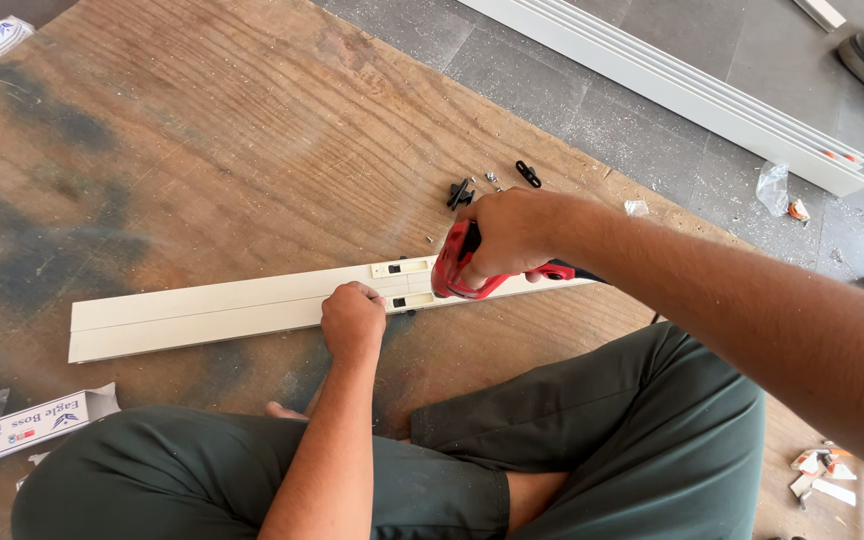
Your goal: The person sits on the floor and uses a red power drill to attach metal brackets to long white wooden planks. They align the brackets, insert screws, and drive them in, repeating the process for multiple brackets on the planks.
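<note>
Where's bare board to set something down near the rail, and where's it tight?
Free: the wide plywood sheet beyond the white rail, and the strip between rail and knees leftward toward the small box. Crowded: around the right hand on the red power tool, the black clips behind it, and the left hand.

A large brown plywood sheet [202, 150] lies flat on the grey tiled floor [652, 120] and carries nearly everything. Across its middle lies a long cream-coloured strip [212, 310]; beyond the strip's right end sit a few small black clips [460, 193], and nearer than its left end a small white box [37, 424]. Well beyond the strip, off the sheet on the floor, lie long white profiles [692, 90].
</note>
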